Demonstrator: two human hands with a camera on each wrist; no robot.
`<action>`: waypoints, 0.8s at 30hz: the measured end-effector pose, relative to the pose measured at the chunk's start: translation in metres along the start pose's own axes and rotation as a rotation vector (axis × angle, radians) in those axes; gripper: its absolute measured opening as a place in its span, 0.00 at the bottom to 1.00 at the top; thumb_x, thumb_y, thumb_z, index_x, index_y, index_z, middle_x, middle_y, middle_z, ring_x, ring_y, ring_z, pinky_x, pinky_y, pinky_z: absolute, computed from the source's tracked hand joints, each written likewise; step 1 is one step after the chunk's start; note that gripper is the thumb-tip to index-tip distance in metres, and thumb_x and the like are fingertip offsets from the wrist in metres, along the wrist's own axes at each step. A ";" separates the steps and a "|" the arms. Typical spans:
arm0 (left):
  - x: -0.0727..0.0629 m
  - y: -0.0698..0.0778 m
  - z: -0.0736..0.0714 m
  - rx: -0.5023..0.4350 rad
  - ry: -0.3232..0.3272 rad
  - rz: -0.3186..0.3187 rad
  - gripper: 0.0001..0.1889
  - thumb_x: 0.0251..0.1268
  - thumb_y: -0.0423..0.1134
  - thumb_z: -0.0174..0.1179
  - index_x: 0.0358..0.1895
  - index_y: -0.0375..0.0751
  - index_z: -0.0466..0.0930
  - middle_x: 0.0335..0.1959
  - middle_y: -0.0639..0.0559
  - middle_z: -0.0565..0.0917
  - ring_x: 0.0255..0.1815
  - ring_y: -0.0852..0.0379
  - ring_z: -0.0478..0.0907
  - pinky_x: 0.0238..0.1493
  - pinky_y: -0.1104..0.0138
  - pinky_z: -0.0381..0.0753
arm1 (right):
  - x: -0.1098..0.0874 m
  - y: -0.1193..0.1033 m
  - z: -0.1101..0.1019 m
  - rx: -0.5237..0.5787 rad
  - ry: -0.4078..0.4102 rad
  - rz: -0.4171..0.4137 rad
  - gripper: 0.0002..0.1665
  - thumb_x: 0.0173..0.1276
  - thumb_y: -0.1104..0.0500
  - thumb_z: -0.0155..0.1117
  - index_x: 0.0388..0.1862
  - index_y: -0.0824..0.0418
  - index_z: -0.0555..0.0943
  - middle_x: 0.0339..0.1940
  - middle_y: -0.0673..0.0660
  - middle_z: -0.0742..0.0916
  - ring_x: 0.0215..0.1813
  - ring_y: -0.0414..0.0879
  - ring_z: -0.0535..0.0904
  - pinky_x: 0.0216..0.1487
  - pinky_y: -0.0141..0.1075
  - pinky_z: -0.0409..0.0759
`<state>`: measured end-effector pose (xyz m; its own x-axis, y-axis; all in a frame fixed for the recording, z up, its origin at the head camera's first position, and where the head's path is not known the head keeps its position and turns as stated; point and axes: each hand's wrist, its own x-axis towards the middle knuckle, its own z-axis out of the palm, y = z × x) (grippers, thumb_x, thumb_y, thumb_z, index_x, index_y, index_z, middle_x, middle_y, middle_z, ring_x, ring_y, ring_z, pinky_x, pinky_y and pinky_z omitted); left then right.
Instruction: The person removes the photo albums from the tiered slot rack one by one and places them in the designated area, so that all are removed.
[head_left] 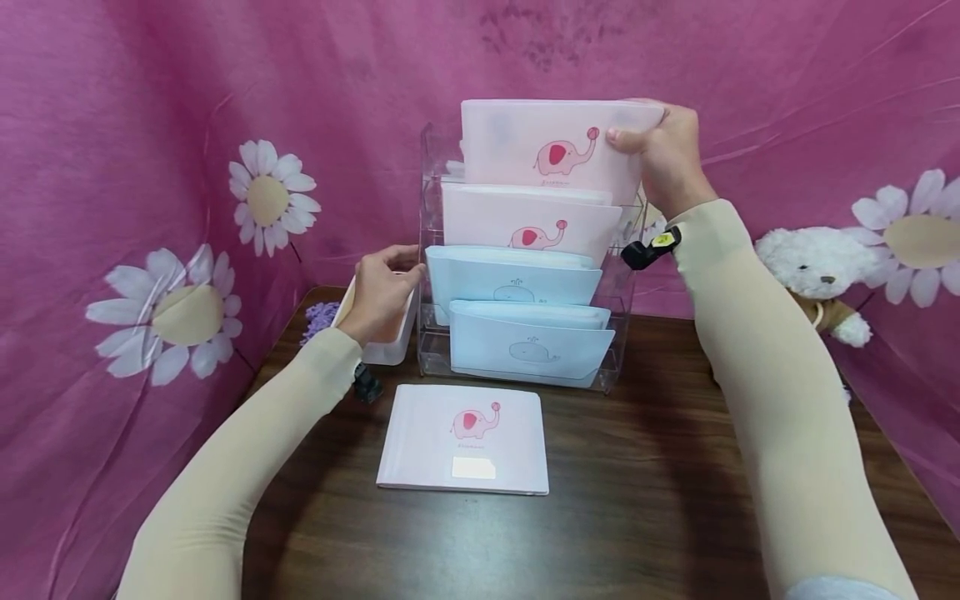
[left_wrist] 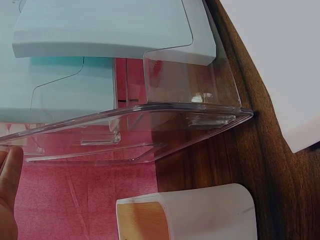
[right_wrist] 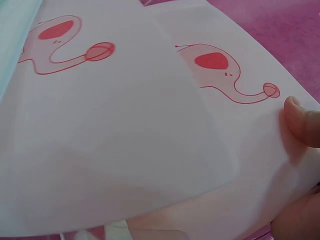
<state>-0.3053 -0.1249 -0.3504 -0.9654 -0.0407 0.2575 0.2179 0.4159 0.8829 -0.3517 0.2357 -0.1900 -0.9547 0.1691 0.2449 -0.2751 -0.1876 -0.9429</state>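
Note:
A clear plastic tiered rack [head_left: 624, 333] stands on the table, seen close from its side in the left wrist view. My right hand [head_left: 670, 154] grips the right edge of a pink elephant booklet [head_left: 502, 146] at the rack's top tier, thumb on the front cover. Below it sit another pink elephant booklet [head_left: 480, 218] and two blue whale booklets, an upper one [head_left: 472, 279] and a lower one [head_left: 487, 350]. My left hand [head_left: 384, 287] holds the rack's left side edge; its fingertips are partly hidden. One more pink booklet [head_left: 427, 433] lies flat before the rack.
A white container [head_left: 390, 353] stands left of the rack, under my left hand, with purple flowers [head_left: 319, 320] beside it. On the right sits a white teddy bear [head_left: 813, 262]. A pink flowered cloth [head_left: 360, 75] hangs around the wooden table [head_left: 600, 500].

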 end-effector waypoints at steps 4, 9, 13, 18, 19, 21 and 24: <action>0.000 -0.001 -0.001 0.009 0.001 0.004 0.19 0.66 0.39 0.66 0.60 0.44 0.84 0.50 0.46 0.89 0.50 0.53 0.85 0.55 0.60 0.86 | 0.001 -0.008 0.001 0.020 0.029 0.010 0.20 0.53 0.79 0.73 0.45 0.66 0.89 0.34 0.56 0.91 0.39 0.47 0.87 0.39 0.35 0.89; -0.001 0.000 -0.001 0.006 0.007 0.013 0.19 0.66 0.39 0.67 0.60 0.44 0.84 0.51 0.45 0.89 0.51 0.53 0.86 0.55 0.58 0.87 | 0.001 -0.017 0.004 0.067 0.071 0.006 0.21 0.52 0.80 0.73 0.44 0.65 0.88 0.35 0.56 0.90 0.40 0.47 0.86 0.38 0.35 0.88; -0.001 0.000 -0.001 0.004 0.006 0.018 0.19 0.66 0.39 0.67 0.60 0.43 0.84 0.51 0.45 0.89 0.51 0.53 0.86 0.55 0.58 0.87 | -0.001 -0.024 0.006 0.107 0.080 -0.019 0.21 0.51 0.82 0.71 0.43 0.66 0.88 0.35 0.58 0.89 0.39 0.48 0.86 0.37 0.36 0.88; 0.000 0.000 0.000 0.010 0.003 0.023 0.20 0.66 0.39 0.67 0.60 0.43 0.84 0.51 0.45 0.89 0.51 0.53 0.86 0.56 0.59 0.86 | -0.005 -0.033 0.007 0.127 0.083 -0.057 0.21 0.51 0.83 0.70 0.43 0.67 0.88 0.34 0.58 0.90 0.39 0.48 0.85 0.37 0.36 0.88; 0.000 0.000 0.000 0.014 0.001 0.021 0.20 0.66 0.40 0.67 0.60 0.43 0.84 0.51 0.45 0.89 0.51 0.53 0.85 0.56 0.59 0.86 | -0.005 -0.035 0.008 0.132 0.086 -0.062 0.21 0.51 0.83 0.70 0.43 0.67 0.88 0.34 0.58 0.90 0.39 0.48 0.85 0.38 0.37 0.88; 0.001 0.000 0.000 0.014 -0.003 0.019 0.20 0.66 0.40 0.67 0.61 0.43 0.83 0.51 0.46 0.89 0.51 0.54 0.85 0.56 0.59 0.86 | -0.007 -0.039 0.009 0.151 0.093 -0.074 0.21 0.51 0.84 0.70 0.42 0.68 0.88 0.34 0.59 0.90 0.40 0.48 0.85 0.38 0.37 0.88; 0.001 0.000 0.000 0.014 -0.006 0.015 0.20 0.66 0.40 0.67 0.61 0.44 0.83 0.51 0.47 0.88 0.51 0.54 0.85 0.56 0.60 0.86 | -0.010 -0.045 0.009 0.196 0.109 -0.095 0.21 0.50 0.85 0.69 0.42 0.69 0.87 0.33 0.59 0.90 0.39 0.48 0.85 0.38 0.37 0.87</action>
<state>-0.3065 -0.1253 -0.3499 -0.9630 -0.0290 0.2678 0.2300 0.4290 0.8735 -0.3309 0.2335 -0.1481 -0.9085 0.2963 0.2946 -0.3899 -0.3481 -0.8525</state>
